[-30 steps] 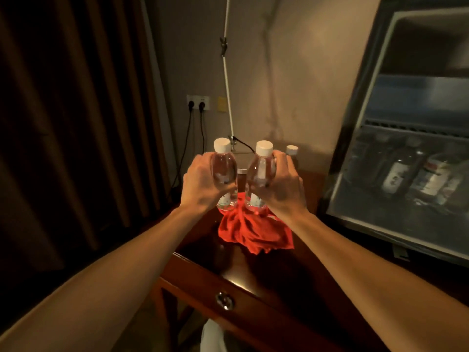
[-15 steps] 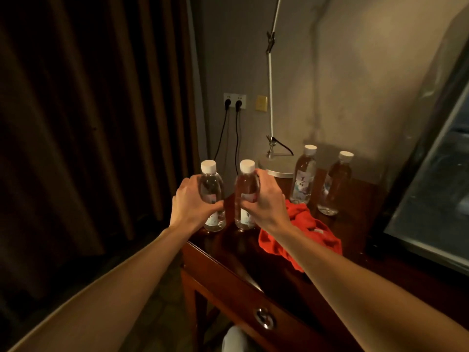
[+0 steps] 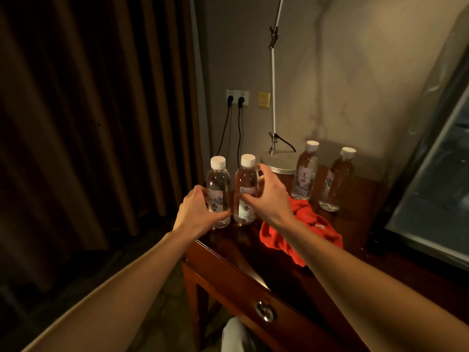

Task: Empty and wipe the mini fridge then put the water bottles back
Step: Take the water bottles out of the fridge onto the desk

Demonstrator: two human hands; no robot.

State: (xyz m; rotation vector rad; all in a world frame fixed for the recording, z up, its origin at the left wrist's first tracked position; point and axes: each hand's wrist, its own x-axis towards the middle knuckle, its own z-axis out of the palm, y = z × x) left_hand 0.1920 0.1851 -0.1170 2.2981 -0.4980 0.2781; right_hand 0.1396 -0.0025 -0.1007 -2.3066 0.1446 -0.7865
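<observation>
1. Bottles of water, clear plastic with white caps, stand on the dark brown wooden table (image 3: 228, 252). I count four.
2. Two bottles stand side by side at the table's far left corner: the left bottle (image 3: 218, 194) and the next bottle (image 3: 245, 191).
3. My left hand (image 3: 195, 212) is at the left bottle. Its fingers curve loosely round the low part, with the thumb under the label. I cannot tell if it grips.
4. My right hand (image 3: 267, 196) is spread wide beside the next bottle. The thumb is on the front of it and the fingertips hover near the cap. It does not squeeze.
5. Two more bottles (image 3: 304, 171) (image 3: 336, 179) stand at the back of the table, near the wall.
6. A crumpled red cloth (image 3: 317, 229) lies on the table, in front of those two.
7. The mini fridge glass door (image 3: 431, 194) is at the table's right side.
</observation>
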